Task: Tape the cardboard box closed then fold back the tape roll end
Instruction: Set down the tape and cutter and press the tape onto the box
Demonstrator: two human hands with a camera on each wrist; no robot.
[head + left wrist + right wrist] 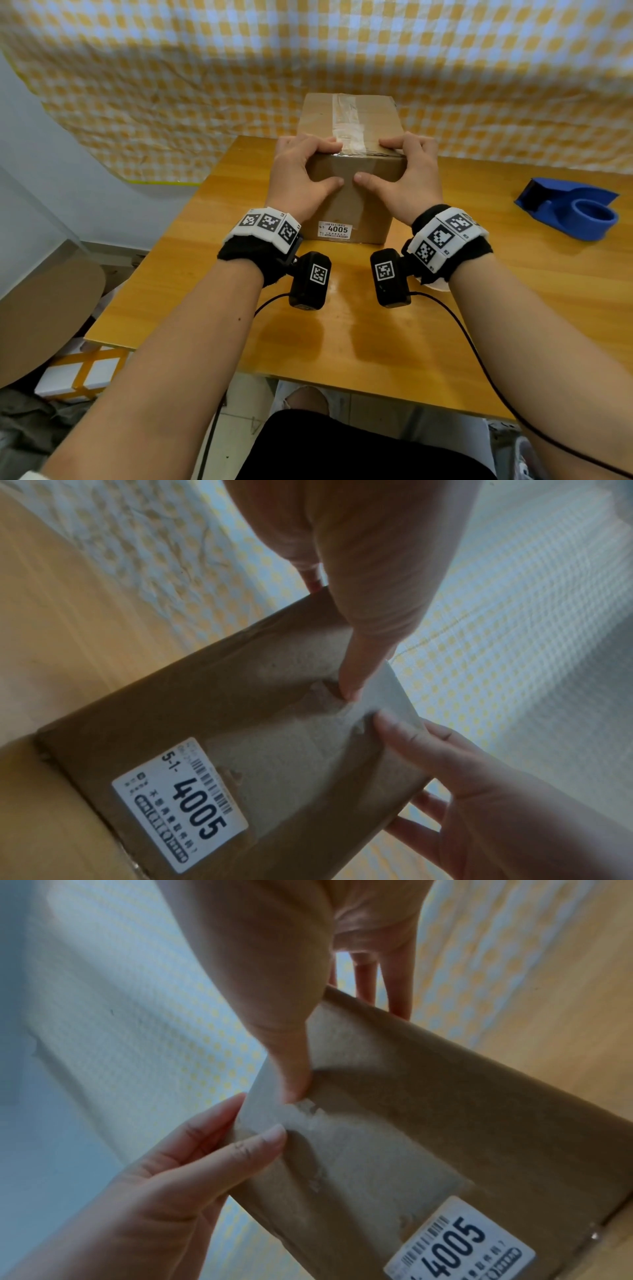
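1. A brown disc-shaped board [44, 315] is being seen at the far left, beside the table [513, 308].
2. The cardboard box [352, 209] is being kept upright on the table, near its far edge, in front of a yellow checked cloth [308, 51].
3. The box's upper near left corner is being gripped by the left hand [301, 171]: its fingers are being curled over the top edge and its thumb [356, 674] is being pressed on the near face.
4. A strip of clear tape [346, 120] is being shown along the top seam and down over the near edge, between the two thumbs.
5. A white label [334, 230] reading 4005 is being shown low on the near face.
6. The upper near right corner is being gripped likewise by the right hand [407, 174], thumb [291, 1074] on the near face.
7. A blue tape dispenser [568, 209] is being left on the table, well apart to the right.
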